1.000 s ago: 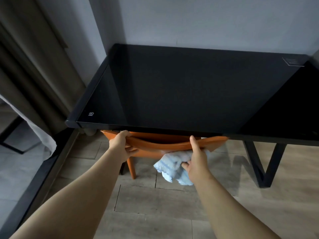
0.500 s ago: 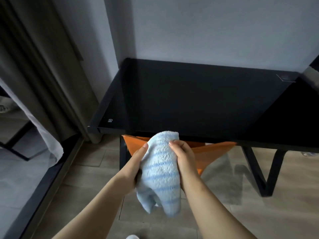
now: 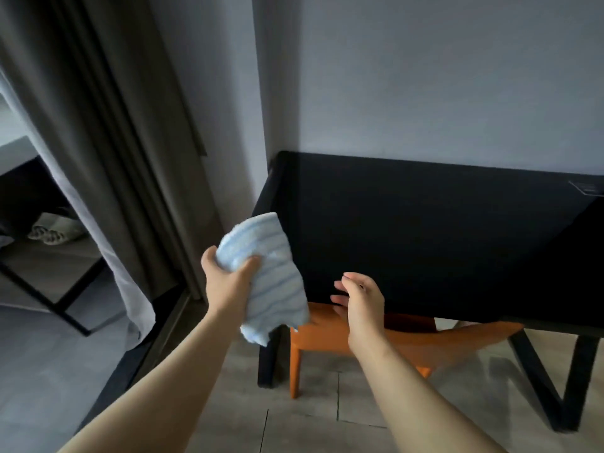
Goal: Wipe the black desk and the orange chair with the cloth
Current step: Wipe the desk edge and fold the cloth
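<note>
Head view: left hand (image 3: 228,282) grips striped cloth (image 3: 264,279) above black surface (image 3: 425,243); right hand (image 3: 362,299) released; wiping of surface and orange chair (image 3: 392,341) apparently unstarted.

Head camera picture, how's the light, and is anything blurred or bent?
Head view: dim and flat, with daylight only at the far left past the curtain; the desk top is near-black with a faint sheen at its right; the right hand fingers smear with motion blur, the left hand and cloth look sharper; the wide lens bows the curtain and wall corner.
</note>
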